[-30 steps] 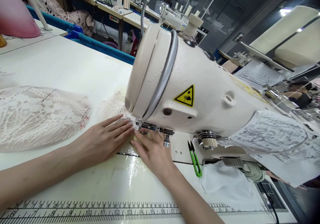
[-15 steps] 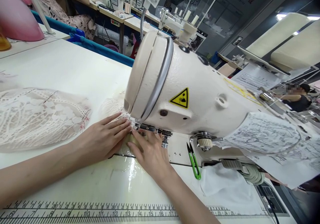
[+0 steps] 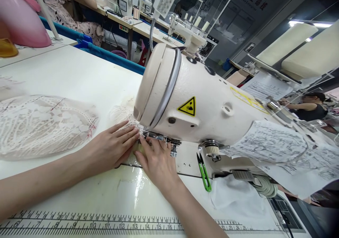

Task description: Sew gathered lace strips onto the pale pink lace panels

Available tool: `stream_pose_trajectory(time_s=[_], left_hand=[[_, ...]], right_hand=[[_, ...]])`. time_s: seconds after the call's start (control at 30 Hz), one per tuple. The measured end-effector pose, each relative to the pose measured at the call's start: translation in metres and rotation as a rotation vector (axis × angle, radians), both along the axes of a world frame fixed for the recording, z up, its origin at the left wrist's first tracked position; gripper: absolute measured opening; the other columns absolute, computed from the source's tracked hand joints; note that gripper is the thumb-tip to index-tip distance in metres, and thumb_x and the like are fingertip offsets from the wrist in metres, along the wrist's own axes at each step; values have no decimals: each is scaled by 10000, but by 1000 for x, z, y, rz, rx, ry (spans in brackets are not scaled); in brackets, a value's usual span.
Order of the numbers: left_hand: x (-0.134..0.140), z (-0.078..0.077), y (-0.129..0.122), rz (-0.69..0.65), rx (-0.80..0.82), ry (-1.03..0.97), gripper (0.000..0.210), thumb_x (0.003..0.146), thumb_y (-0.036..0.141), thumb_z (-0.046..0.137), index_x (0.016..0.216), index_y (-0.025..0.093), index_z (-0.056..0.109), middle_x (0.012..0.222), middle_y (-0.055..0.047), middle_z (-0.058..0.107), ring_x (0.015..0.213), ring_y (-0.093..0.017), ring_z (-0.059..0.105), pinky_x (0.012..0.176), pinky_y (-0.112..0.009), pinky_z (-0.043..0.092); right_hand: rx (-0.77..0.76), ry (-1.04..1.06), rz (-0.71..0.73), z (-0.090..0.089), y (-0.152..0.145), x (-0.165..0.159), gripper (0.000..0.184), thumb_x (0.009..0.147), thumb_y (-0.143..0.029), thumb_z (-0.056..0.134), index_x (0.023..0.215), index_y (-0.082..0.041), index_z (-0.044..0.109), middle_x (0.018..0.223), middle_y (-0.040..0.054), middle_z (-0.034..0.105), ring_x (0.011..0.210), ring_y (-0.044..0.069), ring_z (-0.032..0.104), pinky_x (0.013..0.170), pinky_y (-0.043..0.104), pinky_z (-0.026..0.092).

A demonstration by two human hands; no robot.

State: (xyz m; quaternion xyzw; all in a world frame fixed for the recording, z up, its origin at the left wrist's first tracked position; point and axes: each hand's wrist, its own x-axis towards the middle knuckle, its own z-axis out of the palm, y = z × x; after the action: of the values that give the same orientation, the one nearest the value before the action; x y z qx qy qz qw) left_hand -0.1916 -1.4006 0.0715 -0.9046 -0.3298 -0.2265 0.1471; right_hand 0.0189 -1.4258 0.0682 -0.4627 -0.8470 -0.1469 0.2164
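A cream sewing machine [image 3: 201, 100] stands in front of me, its head covering the needle area from this side. My left hand [image 3: 113, 144] lies with fingers stretched flat on a piece of pale lace fabric [image 3: 122, 115] at the left of the presser foot. On the right of the foot, my right hand [image 3: 157, 160] rests with fingers spread, its fingertips partly hidden under the machine head. The two hands nearly meet at the needle. A larger white lace piece [image 3: 45, 125] with red thread ends lies on the table to the left.
Green thread snips [image 3: 203, 172] and a white cloth [image 3: 235, 195] lie right of my right hand. A printed ruler [image 3: 106, 225] runs along the table's front edge. A pink lamp shade [image 3: 25, 18] stands far left. Other people sit at machines beyond; one person [image 3: 309, 107] is far right.
The view has shifted slightly, so the machine head appears a little lower. Both hands keep nearly the same place at the needle.
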Motion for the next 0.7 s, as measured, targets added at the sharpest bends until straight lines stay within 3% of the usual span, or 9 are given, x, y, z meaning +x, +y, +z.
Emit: stream_pose_trajectory(time_s=[0.33,0.43,0.53,0.6,0.7], left_hand=[[1,6,2,32,-34,94,497,1075,262,314,1295,76,719,1278,-162,753,1254,-288,692,1124,-423,516],[0,4,2,55,-90,88,506,1070,265,314,1347,59,684,1323,-175,728,1295,-294,666,1134,-423,503],[0,0,3,80,-143,56,518,1074,289,311,1396,68,651,1382,-175,695,1341,-285,633,1187,-427,445],[1,-3,2,96,-155,61,526,1081,291,293,1411,68,636,1414,-169,675,1364,-275,614,1218,-427,399],[5,-2,-2,121,-172,106,503,1088,316,338,1426,73,619,1456,-155,647,1387,-271,591,1232,-423,365]], right_hand=[[-20,20,16,2,0,4,305,1078,-444,563,1236,-222,701,1136,73,765,889,212,711,821,366,489],[-23,91,-3,1,2,12,219,1072,-385,581,1155,-251,732,1120,52,777,869,202,725,890,360,502],[-80,163,-37,-4,8,22,187,1062,-348,588,1134,-269,741,977,35,794,846,214,735,965,390,513],[-123,178,-46,-7,12,29,202,1059,-338,578,1153,-265,741,914,47,791,835,231,735,947,404,543],[-139,201,-29,-14,17,36,237,1057,-327,552,1200,-282,735,992,85,790,891,264,735,894,431,588]])
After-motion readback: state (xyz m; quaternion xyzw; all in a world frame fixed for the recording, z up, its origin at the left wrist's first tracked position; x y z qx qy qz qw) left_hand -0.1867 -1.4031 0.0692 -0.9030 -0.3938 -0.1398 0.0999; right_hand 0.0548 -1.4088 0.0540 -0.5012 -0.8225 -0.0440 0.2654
